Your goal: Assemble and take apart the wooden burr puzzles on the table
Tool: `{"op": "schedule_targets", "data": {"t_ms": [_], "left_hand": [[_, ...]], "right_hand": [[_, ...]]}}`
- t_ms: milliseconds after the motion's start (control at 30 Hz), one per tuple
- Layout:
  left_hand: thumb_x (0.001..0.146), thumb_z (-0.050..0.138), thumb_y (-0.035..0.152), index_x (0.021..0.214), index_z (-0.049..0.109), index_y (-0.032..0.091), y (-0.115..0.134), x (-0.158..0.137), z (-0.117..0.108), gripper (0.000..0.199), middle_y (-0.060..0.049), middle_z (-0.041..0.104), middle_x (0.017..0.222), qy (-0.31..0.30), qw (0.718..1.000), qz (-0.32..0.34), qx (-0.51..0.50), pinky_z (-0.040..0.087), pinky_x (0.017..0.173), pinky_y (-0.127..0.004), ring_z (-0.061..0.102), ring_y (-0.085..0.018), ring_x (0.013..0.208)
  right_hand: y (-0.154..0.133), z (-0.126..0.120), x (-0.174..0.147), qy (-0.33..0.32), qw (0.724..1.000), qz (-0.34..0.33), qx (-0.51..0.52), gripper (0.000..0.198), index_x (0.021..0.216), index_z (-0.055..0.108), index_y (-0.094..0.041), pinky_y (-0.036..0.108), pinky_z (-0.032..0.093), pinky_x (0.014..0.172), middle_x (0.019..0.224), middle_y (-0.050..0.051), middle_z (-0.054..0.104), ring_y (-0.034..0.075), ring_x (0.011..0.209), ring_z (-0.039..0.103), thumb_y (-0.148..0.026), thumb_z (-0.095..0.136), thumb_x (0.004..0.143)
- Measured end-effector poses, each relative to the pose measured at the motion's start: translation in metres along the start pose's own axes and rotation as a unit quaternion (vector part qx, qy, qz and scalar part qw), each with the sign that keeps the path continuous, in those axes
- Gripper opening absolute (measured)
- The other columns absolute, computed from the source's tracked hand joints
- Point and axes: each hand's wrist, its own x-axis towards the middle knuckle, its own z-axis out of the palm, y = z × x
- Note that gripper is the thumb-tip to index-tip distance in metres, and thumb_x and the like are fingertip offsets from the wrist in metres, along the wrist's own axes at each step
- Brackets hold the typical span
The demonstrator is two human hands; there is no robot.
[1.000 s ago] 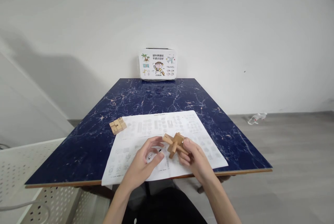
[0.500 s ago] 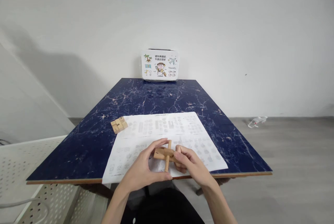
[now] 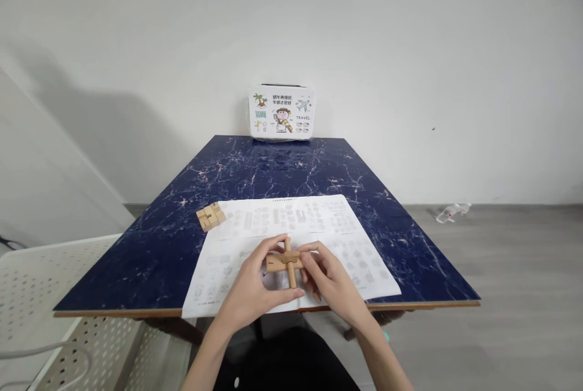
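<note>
Between my hands is a cross-shaped wooden puzzle (image 3: 277, 263), built of flat wooden pieces with a round rod crossing them. My left hand (image 3: 248, 285) spans the rod, its index finger at the far end and its thumb near the close end. With thumb and index finger, my right hand (image 3: 328, 278) pinches the right end of the puzzle. Underneath lies a white printed sheet (image 3: 255, 245) covered in small diagrams. A flat group of wooden blocks (image 3: 211, 217) rests at the sheet's far left corner, partly on the blue table (image 3: 282, 172).
A white case with cartoon prints (image 3: 281, 113) stands at the table's back edge against the wall. White perforated shelving (image 3: 27, 275) with a cable is at the left. A clear plastic item (image 3: 453, 213) lies on the floor to the right.
The puzzle has turned slightly, and its rod now tilts the other way. My right fingers have loosened from a curled grip to a fingertip pinch. The view has shifted a little.
</note>
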Motion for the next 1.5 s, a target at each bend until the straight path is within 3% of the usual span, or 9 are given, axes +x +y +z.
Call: {"op": "schedule_targets", "data": {"t_ms": [200,533,800,1100,1267,1500], "left_hand": [[0.072,0.089,0.036,0.143,0.053,0.034,-0.002,0.000,0.002,0.080,-0.006,0.057,0.148,0.021,0.999,0.004,0.024,0.048,0.113,-0.051,0.055,-0.034,0.135],[0.069,0.091,0.034,0.140,0.054,0.033,0.002,0.000,0.002,0.080,-0.007,0.062,0.139,0.021,0.999,0.013,0.025,0.053,0.105,-0.048,0.060,-0.033,0.127],[0.065,0.094,0.031,0.137,0.055,0.030,-0.001,-0.003,0.001,0.082,-0.009,0.061,0.141,0.011,0.999,0.033,0.018,0.050,0.109,-0.048,0.058,-0.034,0.129],[0.063,0.094,0.030,0.135,0.057,0.029,-0.002,-0.004,0.002,0.080,-0.008,0.062,0.140,0.020,0.999,0.030,0.002,0.048,0.111,-0.051,0.058,-0.036,0.130],[0.064,0.095,0.030,0.134,0.055,0.028,0.000,-0.004,0.002,0.081,-0.008,0.061,0.142,0.019,1.000,0.022,-0.013,0.044,0.116,-0.050,0.056,-0.035,0.134],[0.068,0.090,0.025,0.131,0.056,0.027,0.002,-0.003,0.004,0.071,-0.007,0.066,0.134,0.020,0.999,0.027,-0.001,0.049,0.109,-0.051,0.061,-0.033,0.126]], "right_hand": [[-0.002,-0.002,0.003,-0.010,1.000,0.021,0.001,0.040,0.109,0.057,-0.024,0.019,0.037,0.033,0.069,-0.008,0.046,0.007,0.041,0.041,-0.063,0.054,0.099],[-0.005,-0.008,0.006,-0.039,0.998,0.026,0.041,0.039,0.107,0.060,-0.022,0.020,0.043,0.038,0.067,-0.007,0.050,0.008,0.047,0.044,-0.060,0.060,0.098],[-0.007,0.002,0.002,0.015,0.998,0.032,0.055,0.044,0.109,0.061,-0.022,0.024,0.048,0.040,0.067,-0.006,0.052,0.010,0.047,0.047,-0.063,0.065,0.093],[-0.018,-0.002,0.001,0.006,0.998,0.032,0.057,0.043,0.108,0.060,-0.023,0.024,0.045,0.041,0.067,-0.006,0.053,0.010,0.044,0.047,-0.063,0.064,0.094],[-0.029,-0.003,-0.003,0.044,0.997,0.004,0.057,0.040,0.112,0.059,-0.023,0.025,0.042,0.043,0.068,-0.006,0.052,0.010,0.045,0.047,-0.061,0.062,0.097],[-0.030,-0.003,-0.006,0.045,0.992,0.005,0.117,0.035,0.116,0.059,-0.025,0.025,0.038,0.047,0.065,-0.007,0.049,0.010,0.046,0.040,-0.057,0.058,0.100]]}}
